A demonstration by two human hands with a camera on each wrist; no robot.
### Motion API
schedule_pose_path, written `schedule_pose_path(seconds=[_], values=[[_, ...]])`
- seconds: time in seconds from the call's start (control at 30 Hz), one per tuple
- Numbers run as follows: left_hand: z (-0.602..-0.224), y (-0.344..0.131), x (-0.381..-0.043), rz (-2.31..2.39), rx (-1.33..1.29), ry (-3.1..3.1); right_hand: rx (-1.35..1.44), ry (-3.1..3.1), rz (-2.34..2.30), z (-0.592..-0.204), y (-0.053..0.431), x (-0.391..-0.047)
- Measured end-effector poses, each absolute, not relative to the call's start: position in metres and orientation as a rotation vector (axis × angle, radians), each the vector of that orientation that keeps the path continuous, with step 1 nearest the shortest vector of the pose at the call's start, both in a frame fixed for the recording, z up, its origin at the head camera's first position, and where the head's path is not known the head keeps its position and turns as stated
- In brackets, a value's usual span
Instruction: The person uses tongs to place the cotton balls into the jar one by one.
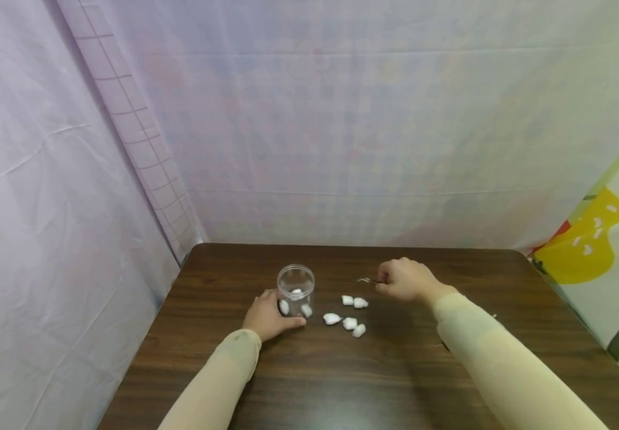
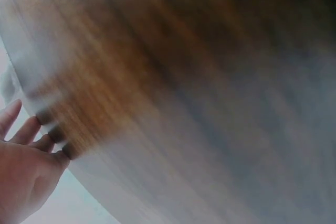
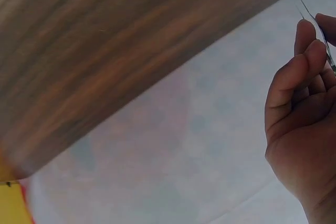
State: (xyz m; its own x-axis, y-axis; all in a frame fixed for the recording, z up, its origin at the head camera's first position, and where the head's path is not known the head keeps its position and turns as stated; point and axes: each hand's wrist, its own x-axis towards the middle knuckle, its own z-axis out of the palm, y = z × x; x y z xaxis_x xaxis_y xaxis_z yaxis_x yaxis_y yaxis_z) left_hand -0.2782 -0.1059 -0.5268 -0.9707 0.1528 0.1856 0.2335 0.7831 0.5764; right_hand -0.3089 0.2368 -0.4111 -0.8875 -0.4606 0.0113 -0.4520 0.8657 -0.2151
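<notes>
Head view: right fingers (image 1: 388, 272) pinch tweezers (image 1: 373, 281), tips parted; left fingers (image 1: 269, 295) loosely cup the clear jar (image 1: 295, 282).
White cotton balls (image 1: 350, 323) at the jar's four o'clock look light and soft; nip mid-body, gently.

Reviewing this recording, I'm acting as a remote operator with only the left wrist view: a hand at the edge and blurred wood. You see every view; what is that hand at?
Observer: The head view shows the left hand curved round a clear jar.
Operator: I see no jar here. Is any tool being held?
Observer: Yes, the right hand holds slim tweezers.
Operator: Is anything lying loose near the jar?
Observer: Five white tufts lie on the table, to the right of the jar in the head view.
</notes>
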Motion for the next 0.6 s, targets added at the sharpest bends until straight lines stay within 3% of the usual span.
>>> schedule_pose_path(seconds=[0.6], values=[[-0.527, -0.106, -0.279, -0.933, -0.306, -2.854, -0.67, 2.956, -0.358, -0.446, 0.258, -0.302]])
